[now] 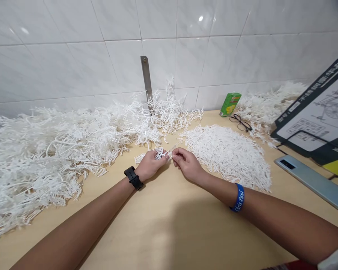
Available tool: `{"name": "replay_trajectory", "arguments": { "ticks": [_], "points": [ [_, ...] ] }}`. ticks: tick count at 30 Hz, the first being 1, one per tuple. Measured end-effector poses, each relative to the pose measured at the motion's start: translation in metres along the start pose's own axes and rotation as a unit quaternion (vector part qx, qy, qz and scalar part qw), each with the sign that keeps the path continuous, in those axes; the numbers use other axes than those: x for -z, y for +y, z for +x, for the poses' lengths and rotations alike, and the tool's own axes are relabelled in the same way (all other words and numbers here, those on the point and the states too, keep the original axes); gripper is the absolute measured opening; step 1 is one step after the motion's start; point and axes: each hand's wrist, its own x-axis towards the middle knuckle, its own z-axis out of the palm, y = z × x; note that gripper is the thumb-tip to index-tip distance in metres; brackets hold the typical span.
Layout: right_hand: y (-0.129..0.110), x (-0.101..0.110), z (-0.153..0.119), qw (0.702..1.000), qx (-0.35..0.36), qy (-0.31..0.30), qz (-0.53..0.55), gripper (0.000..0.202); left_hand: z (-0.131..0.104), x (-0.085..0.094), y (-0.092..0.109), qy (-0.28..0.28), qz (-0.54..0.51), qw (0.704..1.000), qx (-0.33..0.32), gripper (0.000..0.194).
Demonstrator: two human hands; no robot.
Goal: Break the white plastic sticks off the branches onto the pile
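My left hand [150,165], with a black watch at its wrist, is closed on a white branched plastic sprue [160,153]. Thumb and fingers of my right hand [186,164] pinch at the sprue's right end; the exact bit between them is too small to make out. Just beyond the right hand spreads a flat pile of small white plastic sticks [228,155]. A large tangled heap of white branched sprues [59,150] covers the left and back of the table. A few loose white pieces [139,158] lie beside my left hand.
A metal bar [147,77] stands upright against the tiled wall. At the back right are a green box [230,104], eyeglasses [241,123] and another white heap [267,107]. A phone [312,182] lies before a printed dark box [321,112] with a black cable.
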Motion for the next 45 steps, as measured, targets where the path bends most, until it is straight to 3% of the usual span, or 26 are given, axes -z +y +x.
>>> {"name": "replay_trajectory", "arguments": {
  "ticks": [6,12,16,21,24,31,36,42,45],
  "points": [
    [0.000,-0.002,0.000,0.999,-0.009,0.002,0.040,0.021,0.001,0.000,-0.001,0.035,-0.018,0.999,0.034,0.032],
    [-0.005,0.010,0.006,0.956,-0.065,0.169,0.229,0.037,0.001,-0.001,0.002,0.047,-0.058,0.996,0.052,0.036],
    [-0.007,0.012,0.007,0.942,-0.122,0.146,0.277,0.043,0.001,-0.001,0.003,0.058,-0.074,0.994,0.064,0.034],
    [-0.004,0.008,0.006,0.929,-0.133,0.140,0.315,0.038,0.002,-0.001,0.001,0.053,-0.060,0.995,0.066,0.032],
    [-0.004,0.006,0.006,0.945,-0.093,0.142,0.280,0.038,0.002,-0.001,0.000,0.054,-0.049,0.995,0.064,0.033],
    [-0.012,0.000,-0.006,0.978,0.049,0.183,0.087,0.028,0.001,0.000,0.002,0.054,-0.050,0.995,0.063,0.036],
    [-0.009,-0.010,-0.012,0.997,-0.005,0.039,0.063,0.027,0.001,0.000,0.000,0.072,-0.049,0.994,0.064,0.034],
    [0.000,0.000,0.000,0.987,-0.001,0.160,-0.033,0.019,0.001,-0.001,0.001,0.054,-0.055,0.995,0.057,0.033],
    [-0.003,-0.001,-0.001,0.993,-0.010,0.116,-0.008,0.019,0.000,-0.001,0.001,0.033,-0.042,0.997,0.050,0.032]
  ]
}}
